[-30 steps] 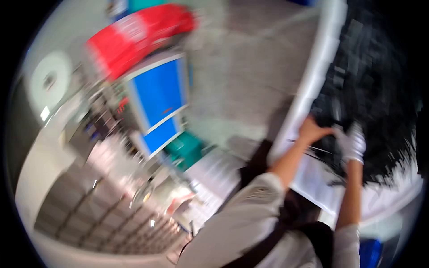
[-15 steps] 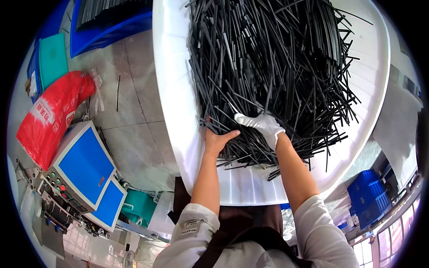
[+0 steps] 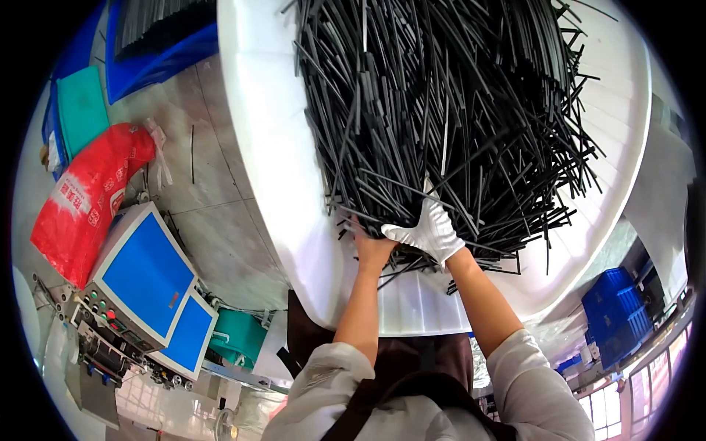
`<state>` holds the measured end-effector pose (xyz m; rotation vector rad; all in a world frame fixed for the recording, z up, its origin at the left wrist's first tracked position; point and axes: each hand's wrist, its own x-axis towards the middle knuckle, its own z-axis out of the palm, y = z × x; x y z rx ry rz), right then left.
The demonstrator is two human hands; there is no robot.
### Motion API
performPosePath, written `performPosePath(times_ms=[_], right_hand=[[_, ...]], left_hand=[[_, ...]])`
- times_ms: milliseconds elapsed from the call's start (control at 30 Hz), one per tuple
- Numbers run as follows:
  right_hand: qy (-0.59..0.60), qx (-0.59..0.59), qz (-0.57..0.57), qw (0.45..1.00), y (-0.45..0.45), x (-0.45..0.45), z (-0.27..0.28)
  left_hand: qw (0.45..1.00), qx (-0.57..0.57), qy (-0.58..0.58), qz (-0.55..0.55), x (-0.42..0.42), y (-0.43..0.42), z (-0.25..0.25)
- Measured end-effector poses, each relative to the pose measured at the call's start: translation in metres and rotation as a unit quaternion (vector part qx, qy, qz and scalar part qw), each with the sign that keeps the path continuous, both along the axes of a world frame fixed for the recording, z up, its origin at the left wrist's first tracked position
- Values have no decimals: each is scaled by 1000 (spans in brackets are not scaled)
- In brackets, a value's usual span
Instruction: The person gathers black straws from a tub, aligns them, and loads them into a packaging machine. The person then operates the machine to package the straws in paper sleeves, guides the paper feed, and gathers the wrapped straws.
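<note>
A big heap of thin black tubes or rods (image 3: 397, 110) lies in a white tub (image 3: 268, 147). My bare left hand (image 3: 373, 248) is at the heap's near left edge. Its thumb points right and its fingers reach up among the rod ends, partly hidden and blurred. To its right, my right hand (image 3: 430, 229) wears a white glove. Its thumb stretches left and its fingers stretch forward over the rods, well apart. Rod ends lie between the two hands, whose thumbs nearly meet.
Left of the tub stand a machine with blue panels (image 3: 151, 272), a red printed sack (image 3: 88, 206) and a blue bin (image 3: 162, 62) of dark rods. Stacked blue crates (image 3: 616, 312) are at the right. The tub's near rim (image 3: 426, 323) is close to my body.
Both hands have moved down toward the tub's near rim and closer together. My right hand's fingers have spread and now point forward. The view has shifted slightly.
</note>
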<state>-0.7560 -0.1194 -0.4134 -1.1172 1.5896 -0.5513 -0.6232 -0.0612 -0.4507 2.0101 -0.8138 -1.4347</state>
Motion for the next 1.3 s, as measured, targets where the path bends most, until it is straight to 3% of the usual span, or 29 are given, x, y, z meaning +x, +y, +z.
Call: performPosePath(times_ms=[67,100,167,200,300,333,400,467,533,600,700,800,833,867,933,967,1000,1067,1100,1167,1200,1233,1267,1300], right_hand=[[58,21,56,997,-2,-5,-2],[15,19,45,999,-4,-6,-5],[-77,16,-5,997,-5,0,-4],[-92,43,-27,994,-12,3,1],[-29,35,-19,999,-16,9,-8],[-14,92,-12,996,-18,5,-4],[-41,185,-60,980,-36,4,10],[82,199,-29,976,-43,15,17],[24,199,-85,976,-38,18,18],[27,221,-94,970,-32,22,12],[-52,248,-121,960,-37,11,14],[-83,298,-51,950,-44,-1,19],[-4,310,10,951,-36,-3,6],[-3,312,8,950,-33,-7,2],[-54,433,111,893,-33,-14,-2],[-184,399,-10,898,-31,-12,9],[-321,364,-121,866,-30,-11,20],[-290,302,-4,908,-18,-17,22],[-249,314,-27,916,-31,-19,55],[-360,284,-102,883,-30,-12,82],[-382,278,-111,875,-33,-10,99],[-321,219,-79,918,-17,-6,94],[-354,269,-100,890,-25,-7,116],[-350,222,-74,907,-16,4,110]], left_hand=[[945,-109,-225,-209,0,-24,15],[946,-103,-224,-209,4,-23,11],[975,-85,-102,-176,12,-21,6],[975,-82,-101,-178,16,-18,1],[995,14,67,-80,22,-21,0],[986,91,134,-24,23,-31,9],[969,159,187,-24,30,-53,7],[960,202,182,-69,33,-67,9],[971,133,121,-159,36,-66,3],[963,170,108,-177,37,-65,4],[952,212,219,-2,28,-62,9],[951,187,244,39,26,-62,14],[950,190,247,30,25,-63,21],[949,192,247,28,24,-56,23],[964,137,228,-14,20,-46,27],[967,103,233,-9,17,-45,38],[969,33,243,-29,14,-42,47],[974,-34,219,-38,8,-42,72],[981,-31,146,-127,8,-45,91],[970,-76,5,-230,13,-22,106],[970,-57,12,-235,18,-17,116],[970,-39,18,-240,22,-11,126],[976,-21,42,-212,29,-3,130],[983,-48,127,-121,38,3,134]])
